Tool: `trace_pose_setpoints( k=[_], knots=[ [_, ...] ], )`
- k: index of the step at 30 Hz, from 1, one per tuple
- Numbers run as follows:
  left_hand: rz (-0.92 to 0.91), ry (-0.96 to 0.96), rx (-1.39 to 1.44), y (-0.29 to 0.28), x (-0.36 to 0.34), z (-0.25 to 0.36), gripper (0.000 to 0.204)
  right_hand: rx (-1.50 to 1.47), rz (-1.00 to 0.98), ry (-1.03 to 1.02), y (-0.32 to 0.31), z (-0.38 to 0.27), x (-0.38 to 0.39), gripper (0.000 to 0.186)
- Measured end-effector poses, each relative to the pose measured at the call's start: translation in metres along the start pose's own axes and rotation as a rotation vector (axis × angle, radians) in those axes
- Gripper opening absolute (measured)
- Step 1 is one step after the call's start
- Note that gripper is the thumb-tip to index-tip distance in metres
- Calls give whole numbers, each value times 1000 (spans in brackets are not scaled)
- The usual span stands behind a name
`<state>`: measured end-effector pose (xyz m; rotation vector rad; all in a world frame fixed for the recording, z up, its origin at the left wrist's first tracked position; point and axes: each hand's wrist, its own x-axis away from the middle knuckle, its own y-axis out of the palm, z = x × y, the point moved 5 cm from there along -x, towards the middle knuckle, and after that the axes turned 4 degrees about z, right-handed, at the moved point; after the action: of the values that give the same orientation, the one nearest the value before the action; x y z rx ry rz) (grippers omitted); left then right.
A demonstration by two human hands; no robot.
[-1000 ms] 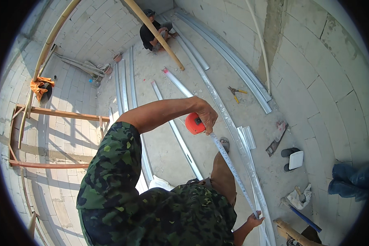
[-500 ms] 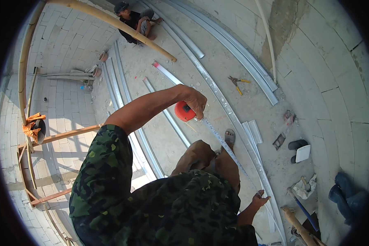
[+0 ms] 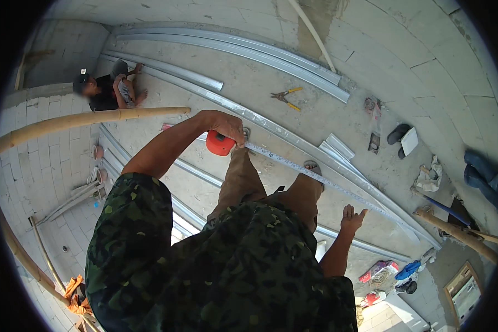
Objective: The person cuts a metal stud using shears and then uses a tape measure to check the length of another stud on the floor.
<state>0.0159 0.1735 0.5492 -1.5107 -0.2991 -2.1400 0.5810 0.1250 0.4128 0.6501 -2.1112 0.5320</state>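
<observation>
A red tape measure (image 3: 218,145) is gripped in my left hand (image 3: 228,123), whose fingers wrap over the top of its case. From it the white tape blade (image 3: 293,163) stretches out to the lower right, close to a long silver metal channel (image 3: 279,128) on the floor. My right hand (image 3: 351,219) is open just below the blade, thumb and fingers apart, with nothing visible in it. Whether the far end of the blade is hooked on the channel cannot be made out.
Yellow-handled snips (image 3: 286,98) lie beyond the channel. More metal channels (image 3: 232,47) run along the far wall. A person (image 3: 113,91) sits at the far left, near a bamboo pole (image 3: 94,117). A blue-handled tool (image 3: 442,206) and boots (image 3: 481,177) are at the right.
My view has turned, and the scene has swung round with it. My right hand, earlier with fingers at the tape blade, has come off it and opened. My left hand keeps the tape measure.
</observation>
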Motion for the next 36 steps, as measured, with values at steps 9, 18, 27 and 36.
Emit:
trace_pose_setpoints(
  k=[9,18,27,36],
  knots=[
    [-61,49,-50,-47,-72,-143,39,403,31,-23,2,204,165,70],
    [-9,56,-91,-60,-125,-193,42,549,-8,-127,4,261,193,53],
    [77,-29,-60,-31,-146,-223,43,719,-217,-155,18,282,156,44],
    [112,-90,-51,-16,-124,-247,43,846,-200,-168,-43,260,132,40]
  ],
)
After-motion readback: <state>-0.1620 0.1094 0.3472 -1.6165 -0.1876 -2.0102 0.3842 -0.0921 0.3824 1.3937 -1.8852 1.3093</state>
